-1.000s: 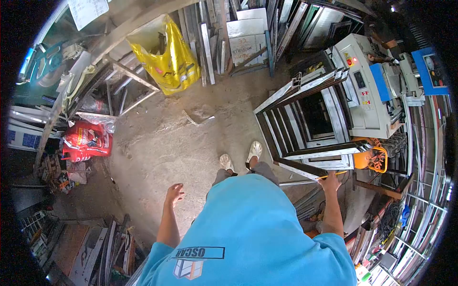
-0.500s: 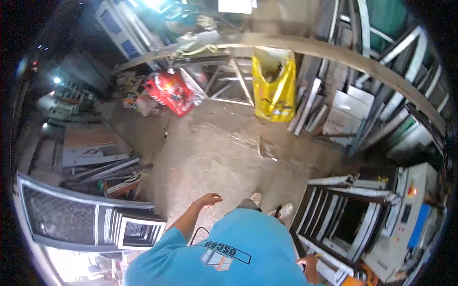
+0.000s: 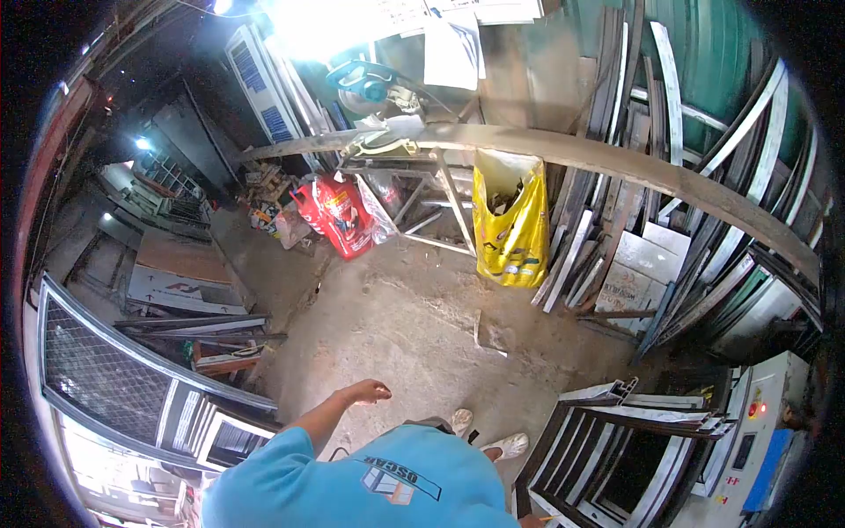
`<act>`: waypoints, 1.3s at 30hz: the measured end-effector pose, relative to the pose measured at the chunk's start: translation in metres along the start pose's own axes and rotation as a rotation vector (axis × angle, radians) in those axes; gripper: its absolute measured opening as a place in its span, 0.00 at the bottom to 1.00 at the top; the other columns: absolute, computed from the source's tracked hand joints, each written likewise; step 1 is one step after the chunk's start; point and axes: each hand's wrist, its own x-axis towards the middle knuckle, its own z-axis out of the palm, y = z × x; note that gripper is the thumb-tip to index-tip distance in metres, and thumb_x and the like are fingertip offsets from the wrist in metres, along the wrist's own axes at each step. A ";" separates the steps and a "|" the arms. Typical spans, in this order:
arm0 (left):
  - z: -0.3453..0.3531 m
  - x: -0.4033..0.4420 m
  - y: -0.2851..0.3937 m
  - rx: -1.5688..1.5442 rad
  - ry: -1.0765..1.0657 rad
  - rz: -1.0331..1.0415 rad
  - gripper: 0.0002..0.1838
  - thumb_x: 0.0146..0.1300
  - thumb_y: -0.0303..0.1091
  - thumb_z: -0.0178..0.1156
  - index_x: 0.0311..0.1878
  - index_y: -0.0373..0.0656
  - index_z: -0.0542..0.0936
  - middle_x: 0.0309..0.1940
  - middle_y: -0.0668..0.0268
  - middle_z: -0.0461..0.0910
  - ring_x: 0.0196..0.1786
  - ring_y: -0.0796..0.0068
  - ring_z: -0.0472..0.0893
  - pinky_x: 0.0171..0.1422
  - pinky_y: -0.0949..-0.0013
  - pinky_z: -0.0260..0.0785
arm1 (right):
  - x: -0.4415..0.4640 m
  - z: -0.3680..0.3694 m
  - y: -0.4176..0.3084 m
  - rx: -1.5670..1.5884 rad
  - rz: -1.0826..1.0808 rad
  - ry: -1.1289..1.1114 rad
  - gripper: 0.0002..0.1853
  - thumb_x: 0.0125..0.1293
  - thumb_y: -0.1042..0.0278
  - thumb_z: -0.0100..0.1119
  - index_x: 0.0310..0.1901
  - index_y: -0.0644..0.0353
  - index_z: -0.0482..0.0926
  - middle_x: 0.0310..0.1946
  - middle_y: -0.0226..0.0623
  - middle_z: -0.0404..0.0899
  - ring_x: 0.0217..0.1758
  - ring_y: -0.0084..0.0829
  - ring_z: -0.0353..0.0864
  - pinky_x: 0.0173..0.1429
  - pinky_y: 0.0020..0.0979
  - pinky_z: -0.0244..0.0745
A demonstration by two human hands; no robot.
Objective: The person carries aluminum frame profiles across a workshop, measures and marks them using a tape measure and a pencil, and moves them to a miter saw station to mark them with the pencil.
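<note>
My left hand (image 3: 367,392) hangs in front of my blue shirt (image 3: 352,480), over the concrete floor. Its fingers are loosely bent and apart, with nothing between them. Only a small part of my right hand (image 3: 530,521) shows at the bottom edge, beside my shirt. From it sticks out a thin yellow stick (image 3: 550,517), pencil-like. That hand is nearest to a stack of dark and white window frames (image 3: 607,458) on the right. Below my shirt hem, my light-coloured shoes (image 3: 508,446) stand on the floor.
A yellow bag (image 3: 510,233) with scraps and a red bag (image 3: 339,216) stand by a long bench (image 3: 607,158). Metal profiles (image 3: 669,114) lean at the right wall. A control box (image 3: 748,440) is at right. A mesh screen frame (image 3: 106,361) lies left. A teal power saw (image 3: 363,84) rests behind.
The view has tilted upward, so the bench and bags sit lower and more wall shows. My right hand has slipped mostly out of sight at the bottom edge. My left hand looks much the same.
</note>
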 end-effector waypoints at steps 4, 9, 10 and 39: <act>-0.009 0.014 -0.007 -0.003 0.005 -0.015 0.26 0.72 0.53 0.63 0.62 0.44 0.83 0.52 0.57 0.87 0.45 0.65 0.84 0.51 0.58 0.79 | 0.005 -0.050 -0.014 -0.033 -0.030 0.059 0.33 0.57 0.44 0.73 0.57 0.61 0.84 0.54 0.48 0.84 0.58 0.45 0.85 0.57 0.53 0.82; -0.015 0.052 -0.037 -0.060 0.001 -0.004 0.25 0.71 0.55 0.62 0.61 0.48 0.84 0.46 0.59 0.87 0.40 0.67 0.83 0.45 0.60 0.78 | 0.003 -0.117 -0.037 -0.098 -0.037 0.146 0.31 0.59 0.45 0.72 0.57 0.62 0.83 0.53 0.49 0.84 0.56 0.45 0.85 0.56 0.54 0.82; -0.019 0.058 -0.039 -0.049 -0.013 -0.020 0.25 0.70 0.56 0.62 0.61 0.50 0.84 0.46 0.59 0.87 0.40 0.67 0.83 0.44 0.60 0.78 | 0.001 -0.131 -0.042 -0.112 -0.033 0.164 0.31 0.59 0.45 0.72 0.57 0.62 0.83 0.53 0.49 0.84 0.56 0.45 0.85 0.56 0.54 0.82; -0.178 0.346 0.045 -0.815 -0.157 0.106 0.39 0.71 0.65 0.54 0.74 0.45 0.72 0.71 0.63 0.74 0.71 0.64 0.72 0.68 0.53 0.70 | -0.177 -0.319 -0.211 -0.846 0.231 0.011 0.23 0.71 0.53 0.64 0.56 0.64 0.81 0.46 0.54 0.82 0.48 0.46 0.85 0.51 0.56 0.83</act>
